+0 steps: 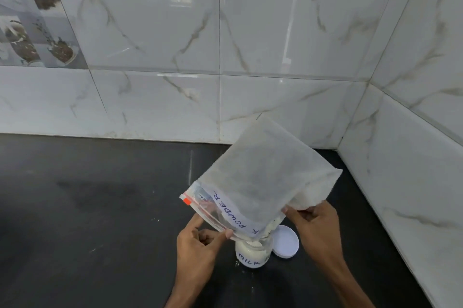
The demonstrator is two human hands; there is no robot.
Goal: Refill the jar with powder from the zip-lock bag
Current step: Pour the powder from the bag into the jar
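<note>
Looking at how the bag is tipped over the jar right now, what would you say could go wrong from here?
The zip-lock bag has a mouth wider than the jar, so powder may spill onto the counter. Neither the left hand nor the right hand steadies the jar, so it might tip.

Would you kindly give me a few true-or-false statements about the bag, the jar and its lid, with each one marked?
1. The zip-lock bag is tipped mouth-down over the jar. True.
2. The white lid is screwed onto the jar. False: it lies on the black counter, to the right of the jar.
3. Both hands hold the bag, the left hand near the zip edge and the right hand at the side. True.
4. The jar is empty. False: white powder shows inside it.
5. The jar's label reads "SUGAR". False: "MILK" is legible.
</note>
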